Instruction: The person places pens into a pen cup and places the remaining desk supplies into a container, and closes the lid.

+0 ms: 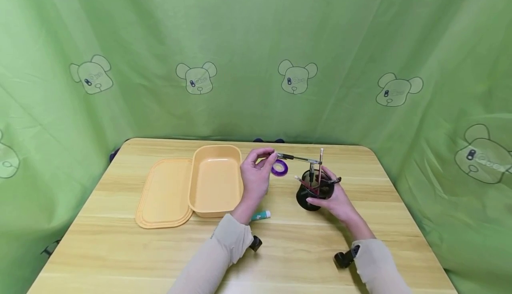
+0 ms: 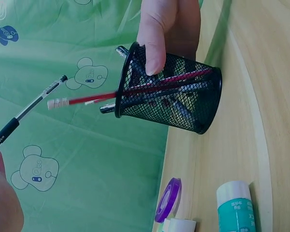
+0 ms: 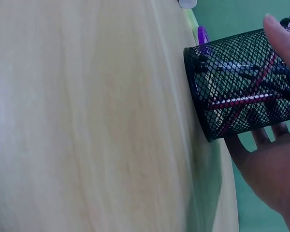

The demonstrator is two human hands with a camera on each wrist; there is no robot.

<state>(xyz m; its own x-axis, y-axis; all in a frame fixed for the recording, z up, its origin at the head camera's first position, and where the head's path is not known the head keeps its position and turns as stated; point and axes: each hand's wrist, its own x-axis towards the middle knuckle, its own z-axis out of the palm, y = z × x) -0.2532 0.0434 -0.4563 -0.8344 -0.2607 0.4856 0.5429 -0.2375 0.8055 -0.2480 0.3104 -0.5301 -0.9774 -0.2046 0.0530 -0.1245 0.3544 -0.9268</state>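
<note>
My left hand [image 1: 257, 177] pinches a pen [image 2: 26, 110] with a clear barrel and a black grip. The pen is held in the air, and its far end points toward the pencil holder. That black mesh pencil holder [image 1: 307, 201] is gripped around its side by my right hand [image 1: 337, 199], with the thumb on the near side in the right wrist view. Inside it stand a red pencil [image 2: 89, 98] with an eraser end and several other pens and pencils, partly hidden by the mesh. In the left wrist view the pen is apart from the holder's rim.
Left of my hands sits a peach-coloured box [image 1: 216, 183] with no lid on, and its lid [image 1: 166, 194] lies flat beside it. A purple tape roll [image 1: 280, 168] lies behind my left hand. A teal glue stick [image 1: 261, 215] is near my left wrist, partly hidden.
</note>
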